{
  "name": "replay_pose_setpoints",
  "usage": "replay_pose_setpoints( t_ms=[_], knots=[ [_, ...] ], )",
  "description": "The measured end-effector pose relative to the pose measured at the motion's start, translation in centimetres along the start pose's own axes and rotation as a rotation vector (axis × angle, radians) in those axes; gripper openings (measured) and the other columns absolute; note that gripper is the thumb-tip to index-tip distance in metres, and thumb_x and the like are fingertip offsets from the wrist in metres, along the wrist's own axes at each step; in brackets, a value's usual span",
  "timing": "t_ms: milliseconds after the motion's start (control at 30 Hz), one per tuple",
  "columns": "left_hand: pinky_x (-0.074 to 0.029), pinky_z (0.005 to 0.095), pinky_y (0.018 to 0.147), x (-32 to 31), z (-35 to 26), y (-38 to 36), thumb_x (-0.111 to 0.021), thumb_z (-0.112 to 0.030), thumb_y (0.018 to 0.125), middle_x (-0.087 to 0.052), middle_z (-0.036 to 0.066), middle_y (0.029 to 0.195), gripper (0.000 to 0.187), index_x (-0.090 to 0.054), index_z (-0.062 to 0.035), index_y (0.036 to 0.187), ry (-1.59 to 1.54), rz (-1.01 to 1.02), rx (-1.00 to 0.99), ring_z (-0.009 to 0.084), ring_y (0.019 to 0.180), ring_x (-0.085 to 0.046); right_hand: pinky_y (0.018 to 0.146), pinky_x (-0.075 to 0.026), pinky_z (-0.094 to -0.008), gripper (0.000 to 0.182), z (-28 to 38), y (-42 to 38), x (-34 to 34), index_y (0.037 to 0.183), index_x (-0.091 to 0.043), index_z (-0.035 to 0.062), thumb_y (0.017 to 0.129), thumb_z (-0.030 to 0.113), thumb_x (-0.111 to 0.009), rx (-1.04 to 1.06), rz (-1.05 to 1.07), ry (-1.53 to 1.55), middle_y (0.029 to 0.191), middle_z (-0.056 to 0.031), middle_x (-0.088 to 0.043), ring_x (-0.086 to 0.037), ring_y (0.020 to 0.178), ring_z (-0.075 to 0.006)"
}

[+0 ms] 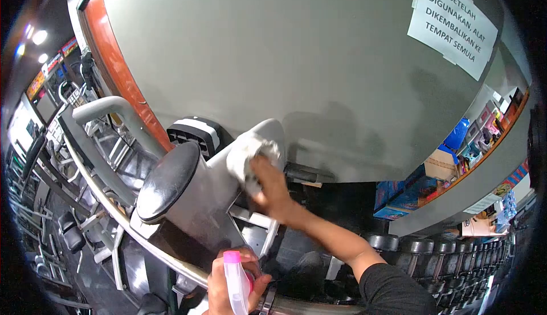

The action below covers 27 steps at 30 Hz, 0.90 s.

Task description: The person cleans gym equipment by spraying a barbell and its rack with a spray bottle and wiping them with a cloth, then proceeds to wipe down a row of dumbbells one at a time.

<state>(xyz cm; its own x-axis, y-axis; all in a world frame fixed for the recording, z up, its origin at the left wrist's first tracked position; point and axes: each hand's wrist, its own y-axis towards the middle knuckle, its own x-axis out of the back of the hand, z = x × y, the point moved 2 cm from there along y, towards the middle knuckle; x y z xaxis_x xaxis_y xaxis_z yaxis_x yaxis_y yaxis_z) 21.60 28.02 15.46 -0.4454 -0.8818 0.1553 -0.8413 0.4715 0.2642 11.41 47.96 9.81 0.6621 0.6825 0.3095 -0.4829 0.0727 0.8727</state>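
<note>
My right hand (273, 192) is closed on a crumpled whitish cloth (246, 154), which lies against the upper part of a grey machine housing (208, 201). Near the bottom centre, my left hand (222, 283) grips a spray bottle (235, 278) with a pink nozzle tip and a white top; the bottle's lower part is out of view. A black oval pad (169, 183) is on the housing, left of the cloth. The right arm reaches in from the lower right in a dark sleeve.
Behind the machine stands a grey wall with a printed sign (453, 24). An orange door (122, 58) is at the left, with gym machines (71, 224) beyond. Dumbbells (417, 246) line the lower right under shelves of boxes (441, 164). A curved grey handle (122, 110) rises at the left.
</note>
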Motion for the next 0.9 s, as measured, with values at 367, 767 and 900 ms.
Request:
replay_pose_setpoints(
  t_ms=[367, 767, 900],
  knots=[
    [-0.047, 0.0298, 0.069, -0.4, -0.1, 0.0, -0.076, -0.005, 0.068, -0.053, 0.013, 0.099, 0.054, -0.04, -0.0023, 0.107, -0.095, -0.032, 0.059, 0.0178, 0.078, -0.056, 0.089, -0.045, -0.0439, 0.052, -18.5, -2.3, -0.6, 0.134, -0.038, 0.0026, 0.088, 0.023, -0.053, -0.968, -0.129, -0.094, 0.115, -0.0252, -0.057, -0.055, 0.106, -0.0413],
    [-0.046, 0.0268, 0.072, 0.0, -0.6, 0.1, -0.065, 0.005, 0.079, -0.054, 0.012, 0.102, 0.045, -0.041, -0.0011, 0.115, 0.023, 0.161, -0.051, 0.0171, 0.081, -0.056, 0.099, -0.035, -0.0314, 0.052, -2.0, -10.0, -8.7, 0.136, -0.028, 0.0049, 0.094, 0.021, -0.054, -1.029, -0.45, 0.93, 0.126, -0.0103, -0.046, -0.046, 0.112, -0.0177],
    [-0.046, 0.0298, 0.069, 0.3, 0.1, 0.2, -0.076, -0.003, 0.067, -0.052, 0.013, 0.1, 0.054, -0.04, -0.0024, 0.107, 0.116, 0.062, -0.099, 0.0174, 0.078, -0.055, 0.09, -0.047, -0.0388, 0.044, -1.4, -7.1, -7.0, 0.13, -0.036, 0.0098, 0.092, 0.02, -0.055, -1.342, -0.475, 1.246, 0.118, -0.0085, -0.053, -0.054, 0.104, -0.0206]
  ],
)
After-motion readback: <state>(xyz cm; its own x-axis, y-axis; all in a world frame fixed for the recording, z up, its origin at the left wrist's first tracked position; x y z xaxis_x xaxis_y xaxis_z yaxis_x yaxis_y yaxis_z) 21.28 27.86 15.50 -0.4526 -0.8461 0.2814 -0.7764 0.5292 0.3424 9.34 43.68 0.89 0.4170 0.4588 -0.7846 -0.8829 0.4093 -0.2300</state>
